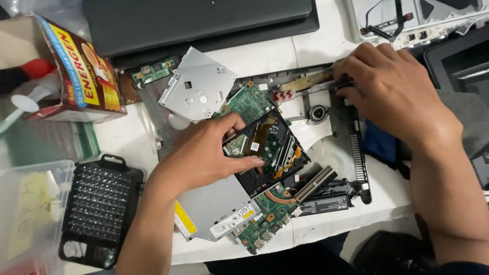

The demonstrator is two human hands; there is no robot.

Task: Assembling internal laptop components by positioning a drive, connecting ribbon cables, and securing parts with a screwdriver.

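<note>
While we look down, our left hand (204, 153) rests on the green circuit board (265, 147), with its fingers (239, 165) spread wide over the black part. A flat silver drive (214, 209) lies just under that hand on the white counter (127, 137). A black tray of screwdriver bits (99, 209) sits to the left. Farther away, our right hand (395, 91) holds a wooden-handled brush (308, 81), fingers closed around it. A dark laptop (198, 20) lies at the back.
</note>
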